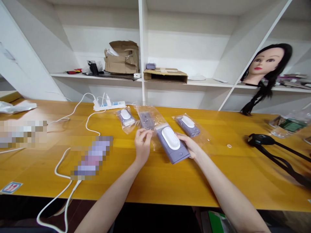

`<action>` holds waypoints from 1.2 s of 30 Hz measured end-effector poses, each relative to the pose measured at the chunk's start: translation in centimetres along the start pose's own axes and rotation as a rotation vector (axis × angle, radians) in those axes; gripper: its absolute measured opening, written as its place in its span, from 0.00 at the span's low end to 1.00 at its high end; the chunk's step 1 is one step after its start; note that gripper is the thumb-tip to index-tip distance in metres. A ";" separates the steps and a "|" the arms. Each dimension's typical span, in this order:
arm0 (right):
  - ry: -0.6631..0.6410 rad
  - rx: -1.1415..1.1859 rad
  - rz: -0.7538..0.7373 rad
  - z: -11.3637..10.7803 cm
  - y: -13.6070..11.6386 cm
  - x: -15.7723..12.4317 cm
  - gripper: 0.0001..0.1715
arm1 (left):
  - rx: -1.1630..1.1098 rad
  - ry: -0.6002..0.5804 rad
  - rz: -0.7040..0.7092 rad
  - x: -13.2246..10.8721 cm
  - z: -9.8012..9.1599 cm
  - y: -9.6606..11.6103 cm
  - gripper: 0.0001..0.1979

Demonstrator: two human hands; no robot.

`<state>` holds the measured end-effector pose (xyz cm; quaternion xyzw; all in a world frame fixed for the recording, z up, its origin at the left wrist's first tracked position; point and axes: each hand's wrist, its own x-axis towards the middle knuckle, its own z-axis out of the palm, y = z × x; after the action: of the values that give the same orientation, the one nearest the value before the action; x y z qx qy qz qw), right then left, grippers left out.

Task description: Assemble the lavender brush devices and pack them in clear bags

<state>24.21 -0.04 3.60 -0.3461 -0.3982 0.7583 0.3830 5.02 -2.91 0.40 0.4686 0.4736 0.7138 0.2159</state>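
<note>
My right hand (pixel 190 145) grips a flat purple-grey device (pixel 178 156) by its right side, tilted above the table. A raised white oval pad (pixel 170 138) shows on its upper face. To its left, my left hand (pixel 142 144) is closed, its thumb and fingertips pinched at the near edge of a clear plastic bag (pixel 156 116). Inside that bag lies a flat purple-grey piece (pixel 146 120). Two similar devices in clear wrap rest behind my hands: a left wrapped device (pixel 125 117) and a right wrapped device (pixel 188 125).
A phone (pixel 93 157) with white cables lies left, a power strip (pixel 109 105) behind. To the right are a small white ring (pixel 229 146), a black strapped item (pixel 261 139) and a plastic bottle (pixel 289 124). Shelves hold a torn carton (pixel 122 60) and a mannequin head (pixel 266 64).
</note>
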 end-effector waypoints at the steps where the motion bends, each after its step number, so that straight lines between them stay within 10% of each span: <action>1: -0.003 0.000 -0.008 0.0 0.0 -0.1 0.05 | -0.052 0.119 -0.079 0.2 -0.1 0.2 0.07; 4: -0.035 -0.012 -0.041 0.6 0.2 -0.5 0.08 | -0.347 0.150 -0.513 1.1 -0.6 0.6 0.18; 8: -0.017 -0.095 -0.040 2.4 1.1 -1.1 0.16 | -0.698 -0.341 -0.901 1.1 -0.4 1.2 0.25; 17: 0.229 -0.479 -0.090 3.7 2.1 -1.5 0.36 | -0.693 -0.154 -0.953 -0.1 1.1 0.6 0.16; 24: -0.165 -0.800 -0.117 3.5 0.2 -3.7 0.68 | -0.726 -0.007 -0.805 1.1 0.0 1.2 0.15; 36: -0.055 -0.587 -0.203 3.1 1.4 -2.1 0.58 | -0.668 -0.271 -0.925 -1.0 0.9 2.2 0.21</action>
<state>22.21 -3.47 4.22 -0.3797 -0.6427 0.5779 0.3297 6.56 -4.27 1.97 0.2068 0.3465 0.5896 0.6997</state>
